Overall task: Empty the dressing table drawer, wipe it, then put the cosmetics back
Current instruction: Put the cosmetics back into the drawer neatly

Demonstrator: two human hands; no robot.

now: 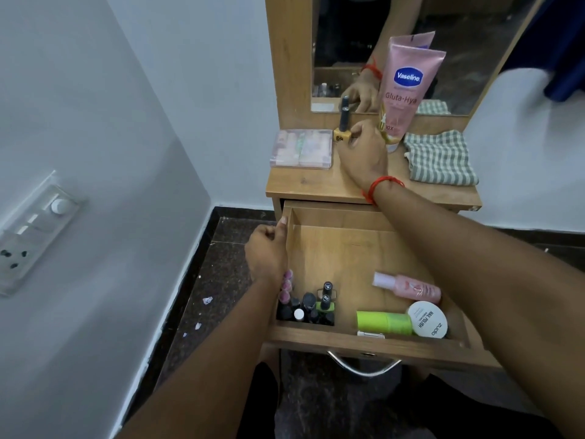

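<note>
The wooden drawer [342, 245] of the dressing table is pulled out. My left hand [266, 251] grips its left wall. In its front left corner stand several nail polish bottles [311, 307]; at the front right lie a pink spray bottle [408, 286], a green tube [384, 321] and a white nail polish remover tub [427, 319]. My right hand [364, 153] reaches over the tabletop [319, 185] and holds a yellow nail polish bottle [342, 133] with a dark cap, upright, beside a clear makeup palette [302, 148]. A pink Vaseline tube [408, 87] stands by the mirror.
A green checked cloth [441, 160] lies folded on the right of the tabletop. The mirror [459, 42] rises behind it. A white wall with a switch panel [34, 229] is on the left. Dark stone floor [215, 280] with small scraps runs beside the table.
</note>
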